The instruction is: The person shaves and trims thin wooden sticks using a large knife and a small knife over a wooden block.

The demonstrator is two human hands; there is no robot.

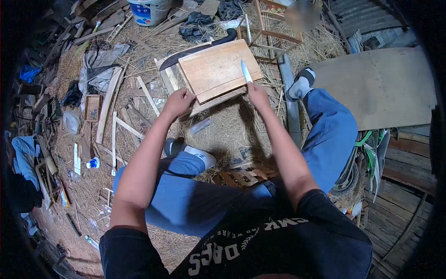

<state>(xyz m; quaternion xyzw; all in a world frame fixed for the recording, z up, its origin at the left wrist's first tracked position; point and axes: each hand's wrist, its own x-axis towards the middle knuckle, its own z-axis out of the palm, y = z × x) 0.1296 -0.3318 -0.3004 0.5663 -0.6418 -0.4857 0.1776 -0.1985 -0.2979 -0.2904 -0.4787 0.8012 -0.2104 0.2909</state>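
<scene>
A light wooden board lies on a low wooden stand in front of me. My right hand is closed on a knife, whose blade points away from me over the board's right part. At the board's near left corner is my left hand, its fingers curled against the edge; whether they grip it is hard to tell. Behind the board, a black handsaw lies on the stand, its dark handle at the far right end.
Wooden strips and a small wooden tray lie on the straw-covered ground at left. A white and blue bucket stands beyond. A wooden frame is behind the board, and a large plywood sheet is at right.
</scene>
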